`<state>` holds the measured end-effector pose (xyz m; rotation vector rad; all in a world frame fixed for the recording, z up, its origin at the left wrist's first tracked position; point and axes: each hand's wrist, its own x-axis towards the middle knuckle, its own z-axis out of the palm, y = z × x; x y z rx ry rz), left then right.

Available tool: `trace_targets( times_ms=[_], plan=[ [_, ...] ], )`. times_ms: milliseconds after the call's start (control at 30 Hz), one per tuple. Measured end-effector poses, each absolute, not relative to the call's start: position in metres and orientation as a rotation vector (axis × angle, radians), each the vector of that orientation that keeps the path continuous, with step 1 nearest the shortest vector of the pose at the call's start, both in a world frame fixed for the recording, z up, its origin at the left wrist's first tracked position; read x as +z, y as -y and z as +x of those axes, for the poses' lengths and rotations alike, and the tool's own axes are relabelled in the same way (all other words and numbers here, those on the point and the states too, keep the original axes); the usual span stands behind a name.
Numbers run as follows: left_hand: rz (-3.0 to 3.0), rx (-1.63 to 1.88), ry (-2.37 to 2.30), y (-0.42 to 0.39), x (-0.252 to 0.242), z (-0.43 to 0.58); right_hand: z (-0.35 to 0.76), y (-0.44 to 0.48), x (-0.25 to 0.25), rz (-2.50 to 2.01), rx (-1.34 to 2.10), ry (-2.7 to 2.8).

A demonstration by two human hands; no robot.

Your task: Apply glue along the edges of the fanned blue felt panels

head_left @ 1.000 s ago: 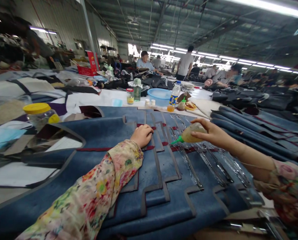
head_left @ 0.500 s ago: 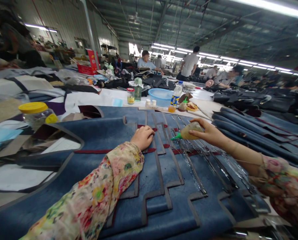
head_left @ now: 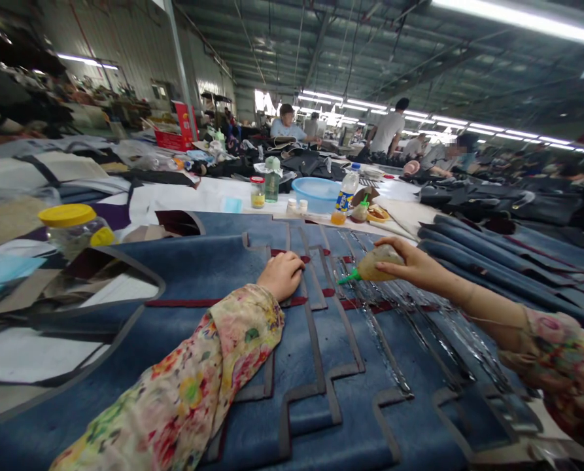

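A metal roof (head_left: 272,52) with lit tubes spanned the hall, and beneath it, beyond the work surface, a co-worker in light blue (head_left: 288,131) was bent over dark goods. Overlapping blue panels (head_left: 208,261) with grey edging filled the near surface under both hands; to their right lay a layered row of blue pieces (head_left: 478,261). Floral sleeves (head_left: 184,386) covered the person's forearms. A pale blue basin (head_left: 316,190) sat past the panels' far edge, with a drink bottle (head_left: 344,199) just beside it; a clear jar with a yellow lid (head_left: 67,216) stood at the left. The left hand (head_left: 282,275) rested on the panels, its fingers close together and slightly bent. The right hand (head_left: 409,261) pinched a squeeze bottle (head_left: 369,267) between thumb and fingers at its rounded end, holding it tilted above the panels, to the right of the left hand. Two small white-capped containers (head_left: 296,207) stood near the basin. The bottle's green nozzle (head_left: 349,277) pointed down and leftward at a grey-edged strip; whether its tip touched could not be told.
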<state>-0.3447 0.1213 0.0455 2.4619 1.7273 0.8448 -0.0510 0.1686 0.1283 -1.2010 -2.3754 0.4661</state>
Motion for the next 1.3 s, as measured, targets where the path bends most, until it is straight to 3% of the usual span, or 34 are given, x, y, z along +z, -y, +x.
trace_targets(
  times_ms=[233,500,767,1300],
  plan=[
    [2.454,0.829,-1.738,-0.121,0.046,-0.344,-0.07,-0.195,0.125,-1.165,0.237,2.303],
    [2.445,0.815,-1.743,-0.119,0.049,-0.344,-0.06,-0.198,0.129,-1.142,0.472,2.35],
    [2.447,0.831,-1.743,-0.119,0.048,-0.344,-0.074,-0.211,0.126,-1.116,0.283,2.304],
    [2.424,0.857,-1.749,-0.117,0.048,-0.344,-0.073,-0.238,0.12,-1.098,0.345,2.261]
  ],
)
